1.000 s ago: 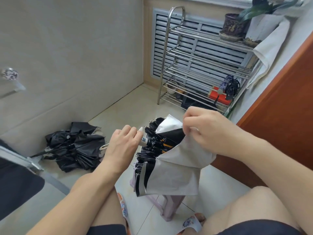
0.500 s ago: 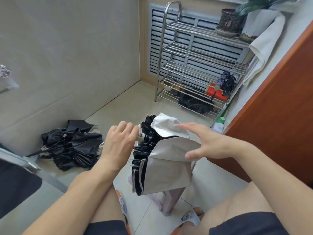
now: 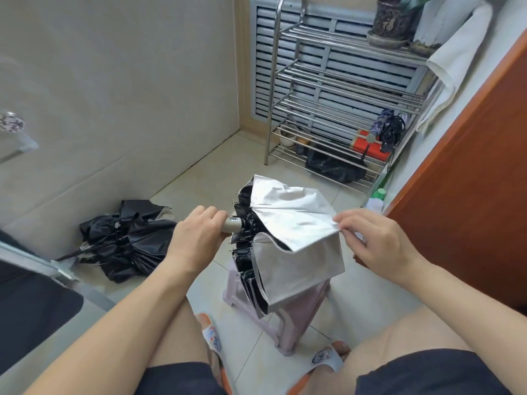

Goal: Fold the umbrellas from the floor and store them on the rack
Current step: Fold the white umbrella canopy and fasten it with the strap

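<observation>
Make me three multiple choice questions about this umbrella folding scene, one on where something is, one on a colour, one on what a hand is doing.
1. Where does the black umbrella lie?
A. floor by the wall
B. top rack shelf
C. on the stool

2. What colour is the held umbrella's outer fabric?
A. red
B. silver-grey
C. green

3. What is the right hand doing?
A. hanging idle
B. gripping the rack
C. pinching a fabric edge

Answers: 1 A, it sits crumpled on the tiles left of the person. 2 B, the panels look silvery with black lining. 3 C, its fingers hold the panel's corner while the left hand grips the handle.
</observation>
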